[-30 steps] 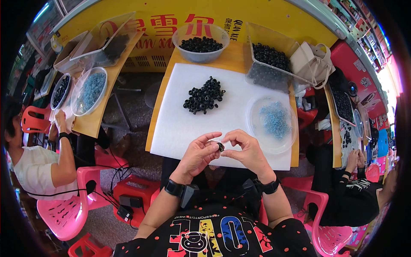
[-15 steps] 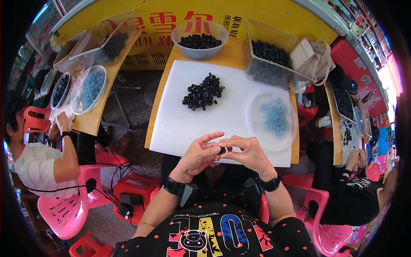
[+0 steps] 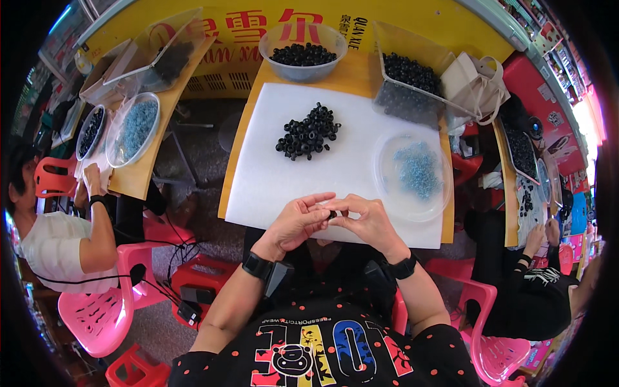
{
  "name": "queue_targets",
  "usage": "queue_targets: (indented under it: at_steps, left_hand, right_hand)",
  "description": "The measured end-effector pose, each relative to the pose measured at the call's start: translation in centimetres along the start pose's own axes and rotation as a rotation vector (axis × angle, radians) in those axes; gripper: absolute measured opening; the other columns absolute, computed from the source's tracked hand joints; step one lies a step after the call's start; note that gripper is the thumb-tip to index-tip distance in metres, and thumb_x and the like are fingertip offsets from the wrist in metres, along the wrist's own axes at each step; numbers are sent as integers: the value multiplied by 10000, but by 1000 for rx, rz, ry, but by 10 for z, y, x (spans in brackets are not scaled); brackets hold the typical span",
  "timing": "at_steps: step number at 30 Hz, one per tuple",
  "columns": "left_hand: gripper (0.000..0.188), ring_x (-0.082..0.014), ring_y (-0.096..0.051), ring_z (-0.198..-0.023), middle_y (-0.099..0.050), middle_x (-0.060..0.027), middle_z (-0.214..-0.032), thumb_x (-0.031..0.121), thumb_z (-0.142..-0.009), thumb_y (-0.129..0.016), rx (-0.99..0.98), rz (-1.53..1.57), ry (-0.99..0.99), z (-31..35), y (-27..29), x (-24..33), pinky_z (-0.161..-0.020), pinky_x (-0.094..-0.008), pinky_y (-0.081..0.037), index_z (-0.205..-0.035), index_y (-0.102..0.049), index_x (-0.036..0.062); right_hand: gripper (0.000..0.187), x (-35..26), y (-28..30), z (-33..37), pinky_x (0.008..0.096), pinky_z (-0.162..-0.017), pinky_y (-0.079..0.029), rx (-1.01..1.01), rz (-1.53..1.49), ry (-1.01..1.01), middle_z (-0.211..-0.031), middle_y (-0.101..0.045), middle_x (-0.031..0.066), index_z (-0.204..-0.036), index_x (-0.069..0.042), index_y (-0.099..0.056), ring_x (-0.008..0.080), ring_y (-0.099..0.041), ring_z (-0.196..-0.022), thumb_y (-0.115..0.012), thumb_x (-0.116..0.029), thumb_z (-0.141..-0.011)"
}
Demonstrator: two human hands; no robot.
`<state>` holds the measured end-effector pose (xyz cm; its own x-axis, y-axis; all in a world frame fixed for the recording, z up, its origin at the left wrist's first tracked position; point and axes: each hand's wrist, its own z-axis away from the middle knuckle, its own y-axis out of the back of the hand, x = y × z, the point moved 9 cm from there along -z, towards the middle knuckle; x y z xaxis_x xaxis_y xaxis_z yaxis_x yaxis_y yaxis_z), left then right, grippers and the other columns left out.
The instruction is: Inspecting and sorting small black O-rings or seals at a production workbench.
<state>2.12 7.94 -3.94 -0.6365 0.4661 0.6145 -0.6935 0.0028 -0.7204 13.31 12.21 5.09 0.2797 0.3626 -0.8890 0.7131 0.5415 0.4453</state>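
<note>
My left grip [image 3: 291, 222] and right grip [image 3: 366, 220] cover most of the small dark piece [image 3: 331, 215] between them; its shape I can't tell. The blue bits [image 3: 419, 173] in the tray [image 3: 416, 212] are too small to make out singly. A white sheet [image 3: 271, 184] hides most of my table [image 3: 354, 72], and my black shirt [image 3: 222, 369] runs off the lower edge.

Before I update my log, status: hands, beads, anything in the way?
Left hand, right hand pinching dark piece, partly hidden. Black beads piled beyond, on white sheet. Round tub rightward, not blocking.
</note>
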Motion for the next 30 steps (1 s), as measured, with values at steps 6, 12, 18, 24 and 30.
queue_targets:
  at_steps: [6, 12, 18, 24, 30]
  left_hand:
    - [650, -108, -647, -808, -713, -88, -976, -17, -878, -690, 212, -714, -396, -28, 8, 46, -758, -253, -533, -1467, -416, -28]
    - [770, -159, -666, -757, -724, -103, -962, -24, -837, -703, 316, -1178, -593, -14, -7, 42, -749, -280, -551, -1520, -356, 54]
    - [808, -279, -691, -761, -711, -144, -924, -21, -809, -718, 395, -1173, -593, -8, -12, 45, -704, -380, -556, -1520, -344, 67]
    - [518, -378, -696, -992, -691, -223, -1053, -16, -838, -666, 439, -1221, -555, -10, 6, 40, -807, -409, -555, -1328, -503, 28]
    - [456, -412, -685, -961, -685, -232, -1018, -26, -838, -642, 385, -1122, -621, -6, 5, 38, -796, -425, -551, -1277, -527, 23]
  right_hand:
    - [316, 31, -3, -25, 358, -834, -523, 143, 181, 189, -1019, -707, 74, -1069, -64, -705, 253, -633, -942, -760, -22, -761]
    - [419, 32, 1, -32, 339, -809, -505, 17, 326, 149, -1022, -667, 84, -1156, -49, -635, 247, -606, -915, -757, -48, -756]
    - [333, 30, 1, -76, 256, -790, -468, 386, -411, 5, -966, -625, 33, -1201, -26, -605, 122, -541, -857, -706, -148, -908]
    - [552, 22, -52, -99, 288, -884, -438, 136, -350, 149, -1052, -595, 63, -1383, -33, -480, 150, -524, -934, -492, -459, -1031]
    - [625, 36, -60, -100, 281, -838, -447, 83, -336, 15, -965, -623, 63, -1398, -57, -480, 161, -545, -853, -394, -556, -1032]
